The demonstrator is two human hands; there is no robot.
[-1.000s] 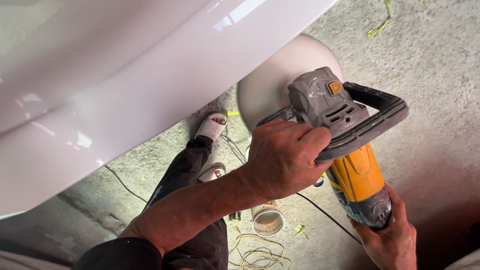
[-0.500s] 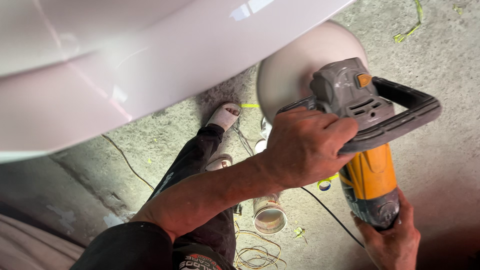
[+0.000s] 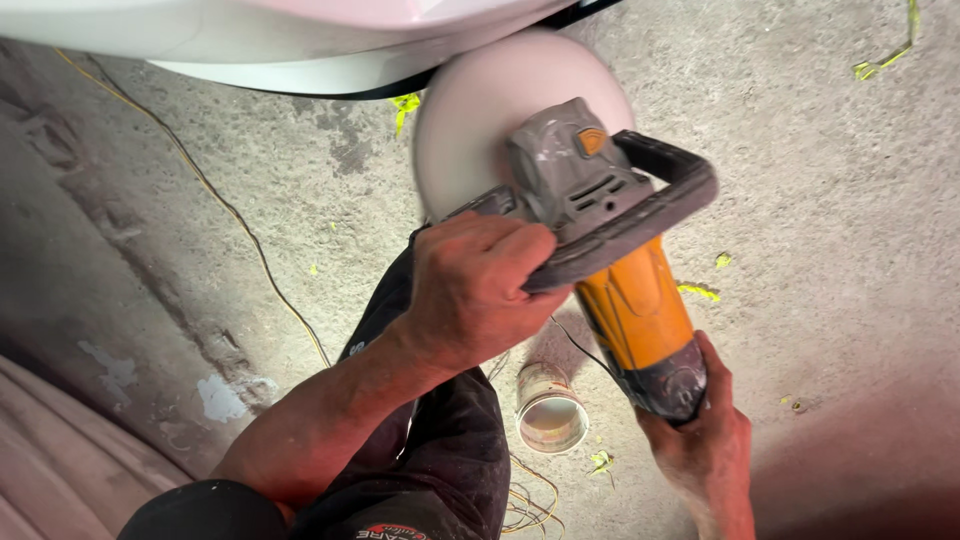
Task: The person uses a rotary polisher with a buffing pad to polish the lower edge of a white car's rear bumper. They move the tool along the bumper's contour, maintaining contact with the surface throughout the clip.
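Observation:
I hold an orange and grey power polisher (image 3: pixel 620 260) with both hands. My left hand (image 3: pixel 475 290) grips its grey loop handle. My right hand (image 3: pixel 705 440) is wrapped around the dark rear end of the orange body. The round white foam pad (image 3: pixel 480 120) looks blurred and lies against the lower edge of a white glossy car panel (image 3: pixel 270 35) at the top of the view.
A small white cup (image 3: pixel 550 410) stands on the concrete floor under the tool. A thin yellow cable (image 3: pixel 215 195) runs across the floor at the left. My dark trouser leg (image 3: pixel 440 450) is below my left arm. Yellow-green tape scraps (image 3: pixel 880 60) lie scattered.
The view has shifted so that the white panel now sits higher and takes up less of the frame. The polisher and both hands keep their grip; my foot is out of sight.

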